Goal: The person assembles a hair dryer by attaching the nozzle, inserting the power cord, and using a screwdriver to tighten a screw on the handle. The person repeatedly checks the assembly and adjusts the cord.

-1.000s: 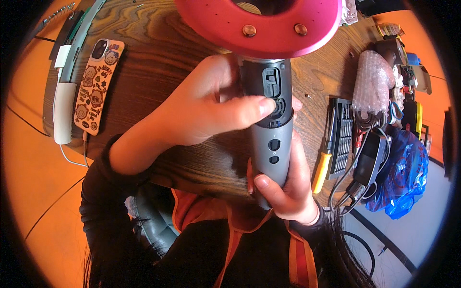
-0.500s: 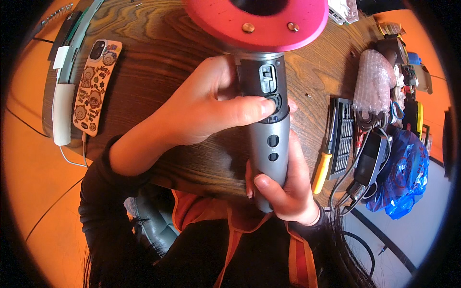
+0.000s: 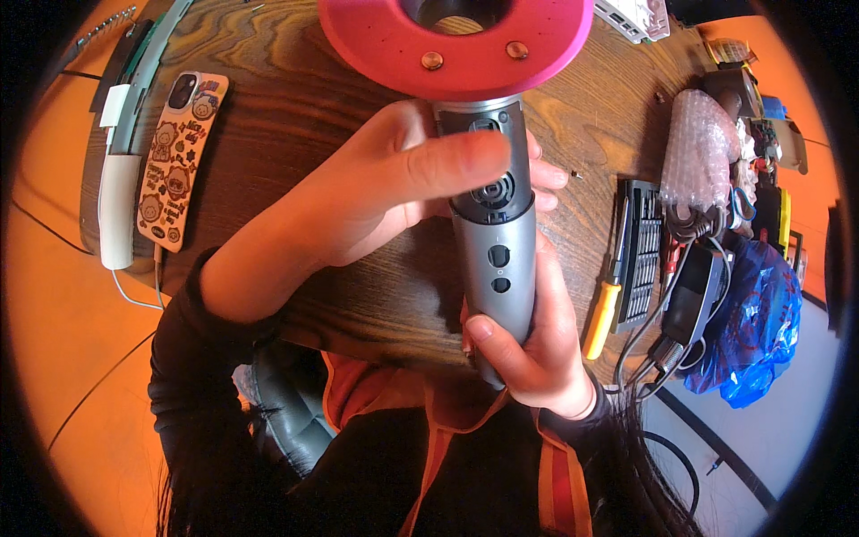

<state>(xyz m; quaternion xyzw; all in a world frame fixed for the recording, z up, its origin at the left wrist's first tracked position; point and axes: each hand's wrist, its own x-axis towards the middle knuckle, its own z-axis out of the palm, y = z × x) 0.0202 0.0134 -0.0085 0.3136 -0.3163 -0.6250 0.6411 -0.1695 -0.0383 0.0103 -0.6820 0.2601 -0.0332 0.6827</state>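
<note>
A hair dryer with a pink ring-shaped head (image 3: 394, 67) and a grey handle (image 3: 495, 286) is held upright over the table. My right hand (image 3: 546, 358) is wrapped round the lower handle, its thumb along the front. Around the upper handle curls my left hand (image 3: 394, 174), fingertips showing on the far side. Its thumb lies across the dark inner section (image 3: 488, 204), where the grey cover does not reach and a round part shows. The thumb is slightly blurred and hides part of the slot above. Two oval openings sit in the grey cover.
On the wooden table (image 3: 268, 54) a phone in a patterned case (image 3: 170, 166) lies at left beside a white strip. At right are a yellow-handled screwdriver (image 3: 602, 318), a black bit case (image 3: 637, 259), a bubble-wrapped item (image 3: 696, 152), cables and a blue plastic bag (image 3: 752, 331).
My left thumb has lifted off the round part and shifted up across the handle. The dryer's head has moved slightly left and down. My right hand keeps its grip.
</note>
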